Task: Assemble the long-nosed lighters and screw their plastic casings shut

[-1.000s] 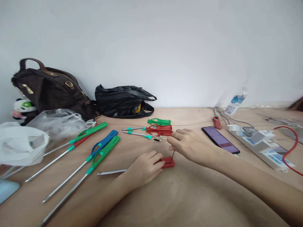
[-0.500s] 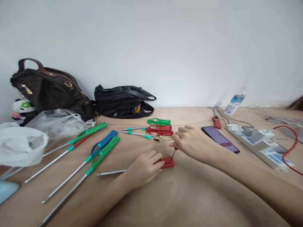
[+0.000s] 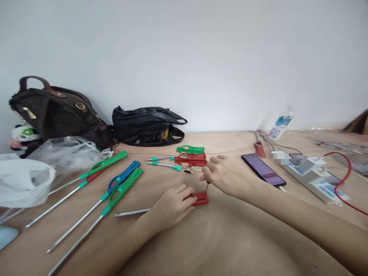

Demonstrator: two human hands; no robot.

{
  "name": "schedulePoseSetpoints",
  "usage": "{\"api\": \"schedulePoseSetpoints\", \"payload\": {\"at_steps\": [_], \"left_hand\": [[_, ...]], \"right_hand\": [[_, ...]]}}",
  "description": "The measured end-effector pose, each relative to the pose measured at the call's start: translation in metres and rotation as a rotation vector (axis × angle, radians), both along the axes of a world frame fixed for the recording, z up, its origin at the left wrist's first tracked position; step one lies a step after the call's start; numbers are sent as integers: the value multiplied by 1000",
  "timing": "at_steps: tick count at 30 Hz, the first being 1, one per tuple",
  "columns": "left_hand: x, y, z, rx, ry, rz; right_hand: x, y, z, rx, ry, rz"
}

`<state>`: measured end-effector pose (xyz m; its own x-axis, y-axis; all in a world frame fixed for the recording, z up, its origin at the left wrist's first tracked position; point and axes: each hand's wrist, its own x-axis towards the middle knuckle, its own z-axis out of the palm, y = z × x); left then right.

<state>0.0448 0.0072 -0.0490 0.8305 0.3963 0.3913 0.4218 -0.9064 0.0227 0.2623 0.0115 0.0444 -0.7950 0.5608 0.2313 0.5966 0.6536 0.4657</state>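
Note:
A red lighter (image 3: 202, 198) with a long metal tube lies on the table, its handle end pointing right. My left hand (image 3: 174, 205) is closed around the middle of it and hides part of its body. Above its right end, my right hand (image 3: 220, 174) grips a small screwdriver (image 3: 206, 188) by its red handle; the shaft points down to the red body. Behind the hands lie red casing parts (image 3: 191, 159), a green casing (image 3: 190, 149) and metal tubes with teal fittings (image 3: 161, 164).
Several long lighters (image 3: 122, 186) lie at the left, near a white plastic bag (image 3: 27, 182). A dark backpack (image 3: 63, 119) and a black bag (image 3: 143, 126) stand behind. At the right are a phone (image 3: 263, 170), a power strip (image 3: 310, 178) and a bottle (image 3: 281, 125).
The view has shifted slightly, so most things appear a little further left. Both hands keep their hold on the red lighter and the screwdriver.

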Motion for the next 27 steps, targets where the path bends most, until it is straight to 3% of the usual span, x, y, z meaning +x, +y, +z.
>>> {"api": "schedulePoseSetpoints", "payload": {"at_steps": [8, 15, 19, 23, 27], "left_hand": [[0, 1, 1, -13, -17, -6], [0, 1, 0, -21, -23, -4], [0, 0, -1, -8, -12, -3], [0, 1, -1, -16, -12, 0], [0, 1, -1, -19, -4, -8]], "right_hand": [[4, -5, 12, -129, 24, -42], [-2, -3, 6, -49, -41, -3], [-4, -10, 11, -79, -61, 50], [2, -11, 16, -107, -33, 19], [10, -1, 11, -113, -9, 9]]}}
